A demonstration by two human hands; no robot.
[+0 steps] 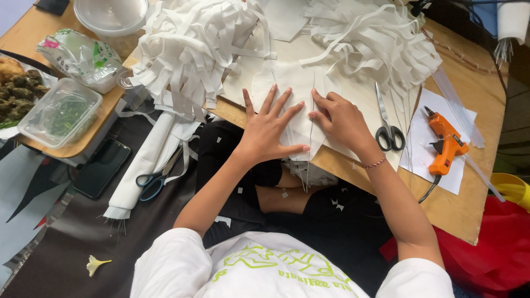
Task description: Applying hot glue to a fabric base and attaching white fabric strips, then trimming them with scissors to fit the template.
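Both my hands press flat, fingers spread: left hand (270,129), right hand (339,118), on white fabric pieces (298,88) at the surface (469,204) edge. Even pressure, I judge, keeps layers aligned; scissors (388,129) lie beside.

- I see orange glue gun (446,142) on white paper sheet (418,132), rt side of wooden board (469,209), cord trailing off edge.
- Black-handled scissors (388,128) just left of that sheet, blades pointing up.
- Heaps of white cut strips (190,49) across top of board, 2nd heap (375,41) to the rt.
- Blue-handled scissors (153,184) on white fabric roll (144,160), lower left.
- Black phone (102,168) on dark floor mat, near roll.
- Clear plastic tub w/ greens (59,112) on small table, left; knotted plastic bag (80,58) behind it; lidded clear bowl (111,15) at top.
- Small white flower (95,265) on floor, btm left.
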